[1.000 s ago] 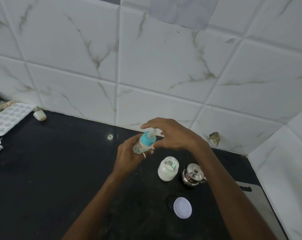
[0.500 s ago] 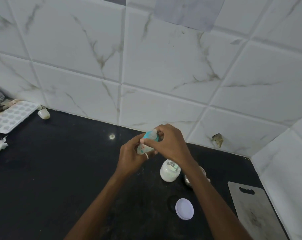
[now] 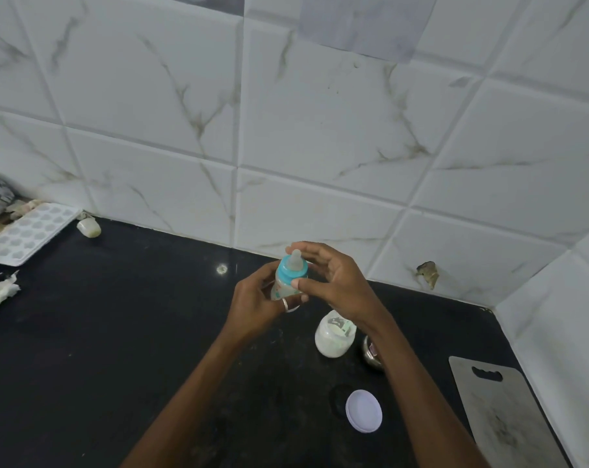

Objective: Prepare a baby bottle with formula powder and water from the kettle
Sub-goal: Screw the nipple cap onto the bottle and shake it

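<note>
I see both hands lifted above the black stone surface (image 3: 117,366), with the small clear plastic baby bottle (image 3: 281,291) between them. The left hand (image 3: 256,305) is wrapped around the body of the baby bottle from below and holds it a little tilted. The right hand (image 3: 337,282) comes from the other side: its thumb presses on the teal plastic screw ring (image 3: 284,275) and its fingers curve over the pale silicone teat (image 3: 295,260), so I read it as grasping the screw ring. I judge that the step in hand is turning this ring; if it goes on or off I cannot tell, and also not how much is inside.

To do it well, I would let the left hand be the fixed one and turn only with the right hand, gripping the ring itself and not the soft teat, which would only twist. The bottle should come upright first, and the ring should sit flat on the thread, not crossed.

Just under the right wrist stands the open round jar of white powder (image 3: 333,339), and beside it, mostly hidden by the forearm, what I take for the steel kettle (image 3: 370,352). The round white lid (image 3: 364,411) lies below the right forearm, nearer to me
</note>
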Tool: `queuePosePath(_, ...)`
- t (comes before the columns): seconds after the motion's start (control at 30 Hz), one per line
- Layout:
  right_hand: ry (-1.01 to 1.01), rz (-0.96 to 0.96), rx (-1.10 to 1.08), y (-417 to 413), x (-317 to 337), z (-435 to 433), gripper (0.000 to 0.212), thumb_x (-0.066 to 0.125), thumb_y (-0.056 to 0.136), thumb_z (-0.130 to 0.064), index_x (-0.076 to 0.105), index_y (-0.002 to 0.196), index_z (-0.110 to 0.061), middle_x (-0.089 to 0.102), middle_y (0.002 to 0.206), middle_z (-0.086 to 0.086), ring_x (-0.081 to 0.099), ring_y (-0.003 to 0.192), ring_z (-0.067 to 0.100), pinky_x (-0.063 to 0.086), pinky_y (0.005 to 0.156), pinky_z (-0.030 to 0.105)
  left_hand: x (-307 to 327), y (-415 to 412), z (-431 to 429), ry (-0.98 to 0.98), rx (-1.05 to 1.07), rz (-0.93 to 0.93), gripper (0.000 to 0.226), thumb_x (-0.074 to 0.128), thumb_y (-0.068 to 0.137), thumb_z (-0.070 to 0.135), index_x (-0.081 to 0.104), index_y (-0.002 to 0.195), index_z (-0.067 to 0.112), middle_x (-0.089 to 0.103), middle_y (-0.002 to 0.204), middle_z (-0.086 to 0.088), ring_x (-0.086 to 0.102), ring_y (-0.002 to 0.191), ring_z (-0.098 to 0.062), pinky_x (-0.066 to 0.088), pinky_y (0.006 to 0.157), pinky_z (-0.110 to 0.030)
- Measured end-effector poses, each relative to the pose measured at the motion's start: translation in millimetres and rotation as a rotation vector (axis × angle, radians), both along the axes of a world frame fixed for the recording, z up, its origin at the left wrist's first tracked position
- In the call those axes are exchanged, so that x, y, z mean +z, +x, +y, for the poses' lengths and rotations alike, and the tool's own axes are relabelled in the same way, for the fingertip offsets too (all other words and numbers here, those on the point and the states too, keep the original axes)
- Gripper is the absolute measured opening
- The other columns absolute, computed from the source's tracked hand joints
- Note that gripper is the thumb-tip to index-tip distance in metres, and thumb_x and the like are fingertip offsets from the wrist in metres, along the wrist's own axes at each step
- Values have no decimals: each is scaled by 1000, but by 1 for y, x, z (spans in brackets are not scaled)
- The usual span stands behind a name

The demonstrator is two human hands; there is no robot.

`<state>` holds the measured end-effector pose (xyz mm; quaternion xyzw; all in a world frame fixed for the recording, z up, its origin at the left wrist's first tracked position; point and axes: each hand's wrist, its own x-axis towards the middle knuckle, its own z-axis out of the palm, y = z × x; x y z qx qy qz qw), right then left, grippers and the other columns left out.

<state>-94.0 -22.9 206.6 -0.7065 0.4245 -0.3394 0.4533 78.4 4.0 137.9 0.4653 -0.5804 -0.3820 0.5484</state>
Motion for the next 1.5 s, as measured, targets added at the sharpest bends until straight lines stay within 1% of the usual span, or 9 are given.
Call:
queuePosePath(0.1, -26, -3, -221, 13, -11, 7, 51, 90, 74, -24, 65, 118, -29, 69, 120, -12, 66, 113, 10, 60, 93, 39, -1, -3, 1, -11, 35, -9, 61, 92, 74, 15, 66, 127, 28, 75, 114, 15, 73, 103, -4, 57, 85, -16)
queuePosePath(0.2, -155, -4, -446, 33, -20, 19, 51, 91, 71, -32, 62, 113, -29, 63, 115, -11, 63, 104, 4, 56, 84, 18, -2, -6, 1, -33, 58, -41, 66, 89, 74, 1, 66, 125, 36, 75, 111, 24, 73, 103, -2, 56, 86, -15)
queuePosePath(0.33, -138, 19, -454, 37, -21, 25, 60, 89, 74, -36, 54, 123, -33, 54, 123, -12, 57, 111, 3, 49, 80, 5, -1, -6, 1, -43, 39, -89, 70, 83, 79, -3, 59, 121, 48, 71, 109, 36, 71, 105, -1, 56, 86, -15)
queuePosePath(0.53, -7, -38, -17, -5, -6, 9, 57, 75, 86, -16, 56, 139, -28, 60, 140, -11, 56, 131, 14, 50, 109, 42, -2, 2, -6, 36, -90, -59, 62, 92, 75, 20, 66, 131, 21, 75, 120, 9, 73, 110, -12, 59, 96, -28)
queuePosePath(0.67, -1, -35, -7, -13, -1, 2, 49, 76, 89, -11, 63, 135, -17, 67, 134, -6, 61, 128, 15, 50, 109, 44, -3, 0, -6, 54, -95, -31, 61, 93, 73, 19, 68, 129, 17, 77, 115, 9, 74, 107, -13, 60, 94, -28)
queuePosePath(1.0, -158, -67, -498, 33, -31, 39, 44, 79, 87, -22, 65, 129, -26, 63, 119, -23, 60, 116, -3, 51, 103, 23, -8, -15, 6, 1, 73, -73, 65, 84, 78, -1, 64, 129, 33, 73, 99, 33, 72, 97, 4, 55, 79, -11)
queuePosePath(1.2, -27, -57, -283, 12, -24, 27, 62, 83, 84, -25, 54, 138, -32, 62, 128, -23, 58, 124, -3, 49, 109, 29, 3, -2, 6, 32, -49, -69, 60, 88, 79, 14, 61, 121, 49, 73, 112, 30, 72, 107, -1, 56, 89, -15)
queuePosePath(1.37, 25, 24, -10, -5, -4, 13, 57, 77, 90, -22, 53, 141, -31, 60, 142, -14, 55, 133, 11, 46, 112, 44, 11, 3, 3, 55, -184, -61, 57, 90, 77, 23, 68, 130, 25, 77, 117, 11, 73, 110, -11, 58, 97, -29)
queuePosePath(1.5, 29, 14, -46, -6, -3, 12, 56, 78, 89, -23, 56, 140, -27, 65, 135, -12, 59, 129, 13, 48, 110, 45, 10, -1, 5, 46, -160, -47, 57, 90, 78, 23, 68, 130, 26, 77, 118, 10, 73, 110, -11, 59, 97, -31)
